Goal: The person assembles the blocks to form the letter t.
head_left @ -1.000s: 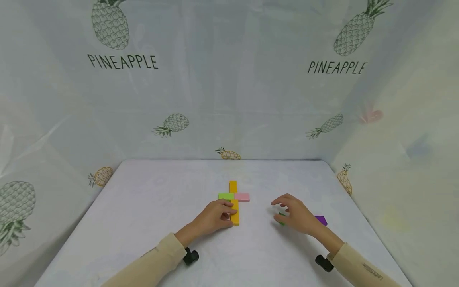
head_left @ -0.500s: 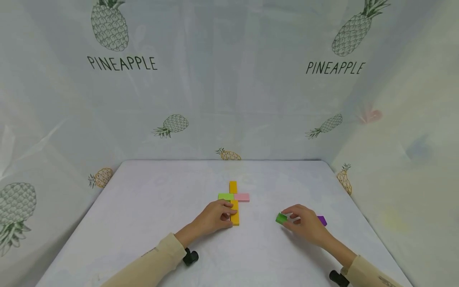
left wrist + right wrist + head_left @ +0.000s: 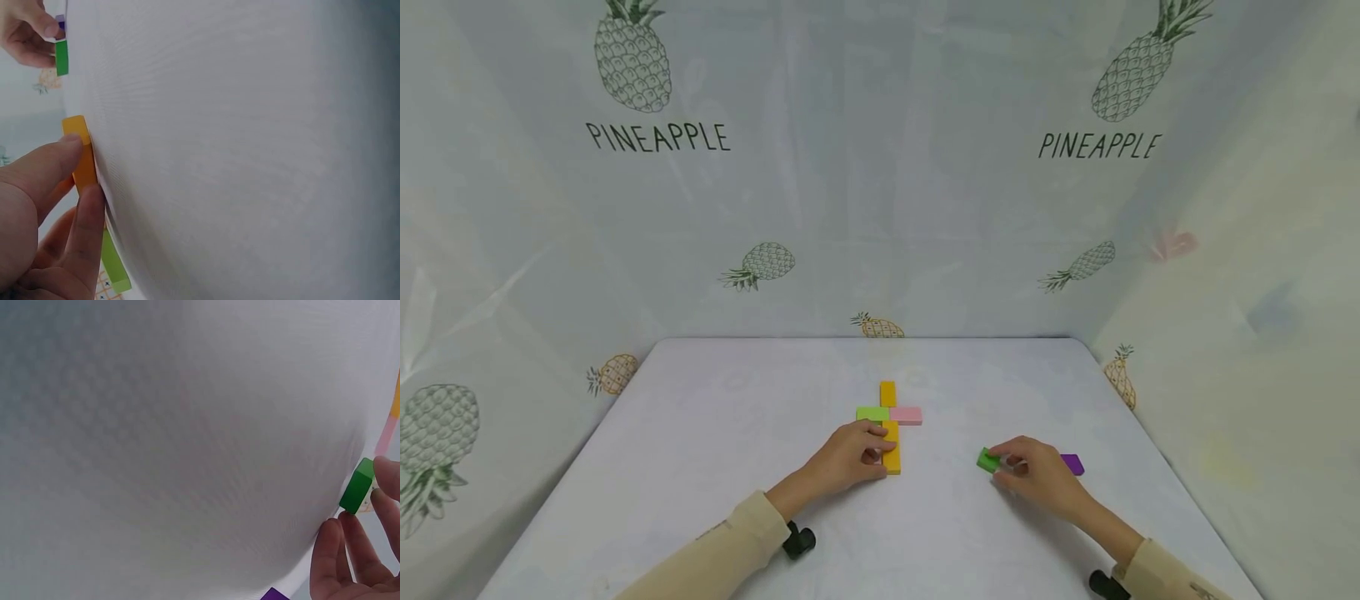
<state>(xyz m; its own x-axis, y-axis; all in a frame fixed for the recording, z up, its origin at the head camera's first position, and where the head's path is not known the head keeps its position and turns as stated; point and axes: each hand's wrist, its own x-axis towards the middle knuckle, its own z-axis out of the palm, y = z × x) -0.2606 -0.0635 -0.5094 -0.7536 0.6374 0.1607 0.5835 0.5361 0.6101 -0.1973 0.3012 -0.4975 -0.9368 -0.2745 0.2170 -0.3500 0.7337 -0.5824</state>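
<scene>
Blocks lie in a cross on the white table: a far yellow block (image 3: 887, 394), a light green block (image 3: 872, 413), a pink block (image 3: 906, 416) and a near yellow block (image 3: 892, 462). My left hand (image 3: 848, 457) pinches the near yellow block, thumb towards its near end and fingers further along, as the left wrist view shows. To the right, my right hand (image 3: 1037, 475) holds a dark green block (image 3: 357, 487) by thumb and fingertip, low at the table. Part of the green block is hidden behind the fingers in the head view.
A purple block (image 3: 1072, 464) lies just right of my right hand, partly hidden by it. The table (image 3: 737, 392) ends at a hanging sheet (image 3: 880, 183) with pineapple prints at the back and sides. Black wrist cameras sit under both sleeves.
My right hand has drawn back to the right and come down to the green block, its fingers now on it. My left hand stays on the near yellow block.
</scene>
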